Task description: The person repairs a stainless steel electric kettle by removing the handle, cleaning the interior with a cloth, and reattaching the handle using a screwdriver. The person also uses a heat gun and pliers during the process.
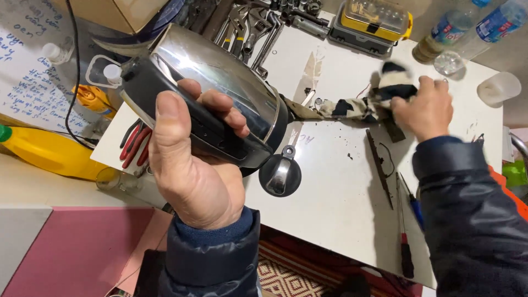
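My left hand (192, 159) grips the black handle of a shiny steel electric kettle (220, 82), held tipped on its side above the white table (330, 198). The kettle's round black lid (280, 175) lies on the table just below it. Farther right, my right hand (423, 110) is closed on a camouflage-patterned rag (357, 107) that stretches across the table toward the kettle's base. The hand and rag are blurred by motion.
A thin dark metal strip (379, 165) and two screwdrivers (406, 242) lie at the right. Wrenches (247, 30), a yellow bit case (374, 19), plastic bottles (456, 33), a white cup (499, 88), red pliers (135, 146) and a yellow bottle (49, 154) surround the area.
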